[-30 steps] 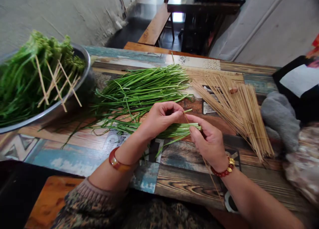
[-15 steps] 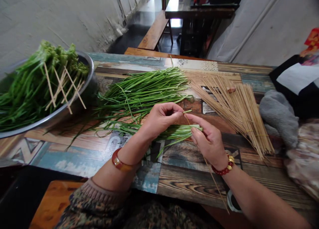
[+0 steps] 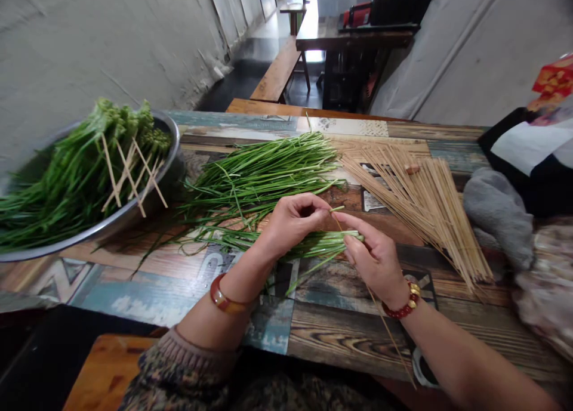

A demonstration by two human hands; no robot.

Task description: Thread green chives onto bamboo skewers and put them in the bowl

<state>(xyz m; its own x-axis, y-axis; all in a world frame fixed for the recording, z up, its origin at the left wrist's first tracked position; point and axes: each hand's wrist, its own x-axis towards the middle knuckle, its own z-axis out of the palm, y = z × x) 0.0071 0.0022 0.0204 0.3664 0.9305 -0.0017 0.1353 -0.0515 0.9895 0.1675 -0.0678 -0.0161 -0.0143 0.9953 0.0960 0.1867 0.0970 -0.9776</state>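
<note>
My left hand [image 3: 293, 221] pinches a green chive stalk [image 3: 339, 208] near its pale cut end, close to the tip of a thin bamboo skewer [image 3: 389, 332]. The skewer slants down past my right hand [image 3: 373, 253] toward the table's front edge. My right thumb and fingers are closed on it and on the pale ends of a small bunch of chives [image 3: 320, 245]. The leaves of this bunch trail left beneath my left hand. Just beyond my hands lies a larger pile of loose chives [image 3: 268, 166]. Whether the stalk touches the skewer tip is too small to tell.
On the left stands a metal basin [image 3: 175, 139] heaped with skewered greens [image 3: 58, 172]. Many bamboo skewers [image 3: 441, 208] fan out at the right, beside a grey cloth [image 3: 496, 211] and a filled plastic bag [image 3: 548, 286]. A bench [image 3: 277, 71] stands beyond the table [image 3: 358, 321].
The whole view has shifted slightly, so the table sits a little lower in the picture. Both hands keep nearly the same hold on the stalk, the skewer and the bunch.
</note>
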